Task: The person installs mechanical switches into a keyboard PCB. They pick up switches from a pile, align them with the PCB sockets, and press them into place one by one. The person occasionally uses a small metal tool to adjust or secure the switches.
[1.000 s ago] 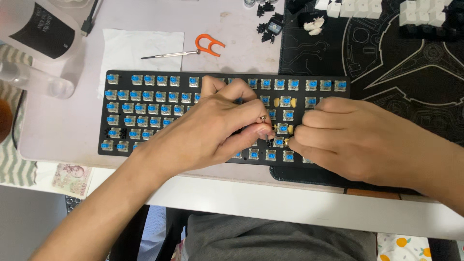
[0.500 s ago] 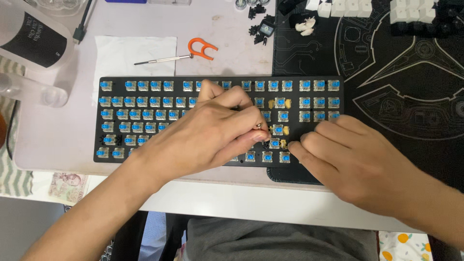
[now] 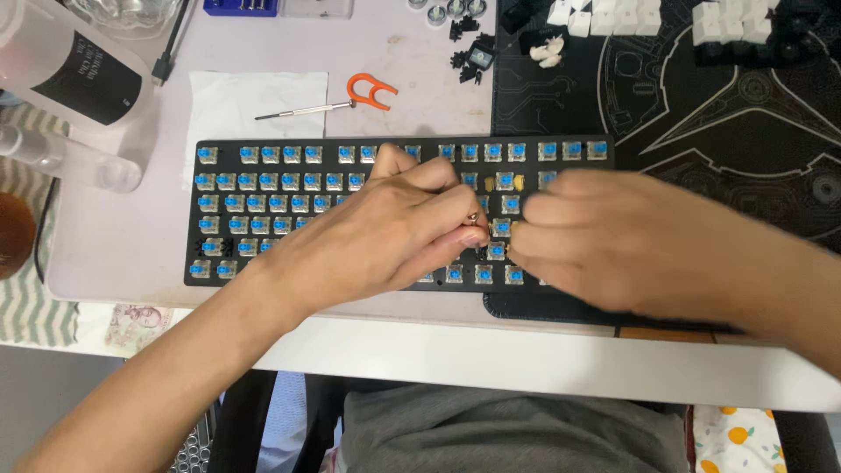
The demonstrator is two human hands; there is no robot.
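Left hand (image 3: 385,232) pinches a small metal tool (image 3: 474,219) over the keycap-less keyboard (image 3: 263,210) on the counter; right hand (image 3: 604,241), blurred, grip indiscernible. Risk: a slipping tool could bend switch (image 3: 497,251) pins.

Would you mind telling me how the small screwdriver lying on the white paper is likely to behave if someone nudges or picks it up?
The screwdriver looks thin and round, so it would probably roll if nudged. It seems light and stiff, likely metal. Lying flat on the paper, its narrow shaft may be fiddly to pinch.
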